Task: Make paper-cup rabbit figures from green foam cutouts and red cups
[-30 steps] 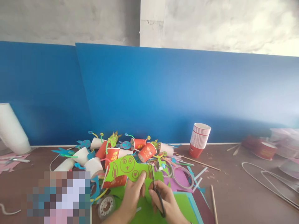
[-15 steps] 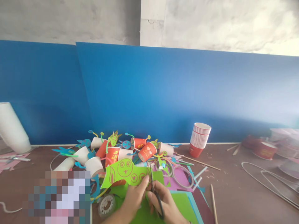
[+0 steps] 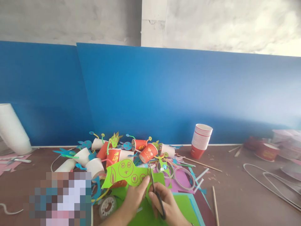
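Observation:
My left hand (image 3: 135,197) pinches a lime-green sheet of paper (image 3: 125,172) by its right part. Drawn on the sheet in reddish lines are a round face, an ear-like shape and small circles with hearts. A pair of black-handled scissors (image 3: 160,202) is gripped in my right hand (image 3: 166,202). Its blades point up and away, right at the sheet's right edge beside my left thumb. Whether the blades are parted is hard to make out. Beneath both hands lie more green sheets (image 3: 184,205).
Behind the hands is a pile of decorated paper cups (image 3: 148,153). Tape rings (image 3: 184,179), straws and a wooden stick (image 3: 215,205) lie to the right. A stack of cups (image 3: 201,138) stands near the blue panel (image 3: 176,94). A tape roll (image 3: 107,206) sits left of my left hand.
The green sheet has tilted very slightly in my left hand. The scissors have stayed at its right edge, with a small shift of the blades; the rest is unchanged.

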The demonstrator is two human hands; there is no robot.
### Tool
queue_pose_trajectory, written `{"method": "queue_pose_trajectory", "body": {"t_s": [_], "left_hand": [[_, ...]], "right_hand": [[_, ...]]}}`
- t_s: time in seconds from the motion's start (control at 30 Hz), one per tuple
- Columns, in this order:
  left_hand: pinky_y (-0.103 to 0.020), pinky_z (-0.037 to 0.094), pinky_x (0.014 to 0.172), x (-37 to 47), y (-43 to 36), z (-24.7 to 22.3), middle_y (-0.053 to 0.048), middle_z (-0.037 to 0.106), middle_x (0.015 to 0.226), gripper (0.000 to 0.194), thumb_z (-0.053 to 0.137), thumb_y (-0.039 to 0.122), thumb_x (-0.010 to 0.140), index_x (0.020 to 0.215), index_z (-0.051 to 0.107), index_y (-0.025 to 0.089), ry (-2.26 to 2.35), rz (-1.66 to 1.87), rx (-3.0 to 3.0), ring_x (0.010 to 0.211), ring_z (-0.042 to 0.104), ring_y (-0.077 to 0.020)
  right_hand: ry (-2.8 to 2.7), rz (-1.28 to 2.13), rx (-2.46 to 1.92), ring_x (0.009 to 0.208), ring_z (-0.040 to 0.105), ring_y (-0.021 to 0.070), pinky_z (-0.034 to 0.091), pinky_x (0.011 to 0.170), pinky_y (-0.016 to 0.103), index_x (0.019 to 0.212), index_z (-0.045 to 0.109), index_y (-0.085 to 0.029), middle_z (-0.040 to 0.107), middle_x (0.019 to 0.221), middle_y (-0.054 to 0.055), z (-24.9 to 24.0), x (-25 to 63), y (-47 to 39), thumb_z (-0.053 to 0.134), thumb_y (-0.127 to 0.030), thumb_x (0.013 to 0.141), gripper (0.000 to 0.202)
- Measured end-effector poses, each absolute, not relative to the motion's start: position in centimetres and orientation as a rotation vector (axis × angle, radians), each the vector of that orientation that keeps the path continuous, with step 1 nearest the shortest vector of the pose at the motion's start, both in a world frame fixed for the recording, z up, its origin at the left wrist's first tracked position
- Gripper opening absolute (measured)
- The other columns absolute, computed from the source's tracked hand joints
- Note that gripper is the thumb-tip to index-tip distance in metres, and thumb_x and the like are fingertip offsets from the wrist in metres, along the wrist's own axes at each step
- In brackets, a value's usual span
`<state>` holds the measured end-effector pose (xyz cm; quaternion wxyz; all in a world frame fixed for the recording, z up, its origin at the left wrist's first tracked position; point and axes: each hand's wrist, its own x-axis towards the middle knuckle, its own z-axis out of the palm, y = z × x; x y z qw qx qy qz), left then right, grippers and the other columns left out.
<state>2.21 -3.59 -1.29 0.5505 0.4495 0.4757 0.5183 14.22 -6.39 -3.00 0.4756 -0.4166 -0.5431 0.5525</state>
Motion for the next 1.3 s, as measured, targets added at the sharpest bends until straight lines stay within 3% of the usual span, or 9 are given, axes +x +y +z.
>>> {"method": "queue_pose_trajectory", "body": {"t_s": [0.3, 0.57, 1.3], "left_hand": [[-0.030, 0.043, 0.063, 2.2, -3.5, -1.4, 0.005, 0.037, 0.036, 0.046, 0.070, 0.055, 0.063, 0.043, 0.044, 0.024, 1.144, 1.205, 1.108, 0.057, 0.053, -0.0205], [-0.028, 0.032, 0.052, 1.9, -3.2, -1.5, 0.007, 0.030, 0.039, 0.053, 0.065, 0.062, 0.064, 0.042, 0.035, 0.024, 1.106, 1.106, 1.197, 0.043, 0.033, -0.0123], [-0.027, 0.032, 0.052, 1.9, -2.6, -3.1, 0.007, 0.030, 0.039, 0.053, 0.060, 0.062, 0.070, 0.044, 0.035, 0.024, 1.119, 1.159, 1.208, 0.042, 0.033, -0.0113]], "right_hand": [[-1.311, 1.355, -1.040, 0.034, 0.035, 0.0042, 0.023, 0.033, 0.016, 0.076, 0.050, -0.018, 0.039, 0.045, -0.011, -3.5, 14.2, -6.2, 0.064, -0.067, 0.071, 0.051], [-1.303, 1.415, -1.074, 0.035, 0.041, 0.0063, 0.027, 0.031, 0.017, 0.080, 0.052, -0.017, 0.047, 0.046, -0.008, -3.5, 14.7, -5.9, 0.066, -0.067, 0.068, 0.053], [-1.320, 1.361, -1.113, 0.031, 0.035, 0.0047, 0.023, 0.030, 0.016, 0.075, 0.055, -0.016, 0.040, 0.042, -0.010, -4.1, 14.9, -5.5, 0.068, -0.063, 0.068, 0.049]]}}
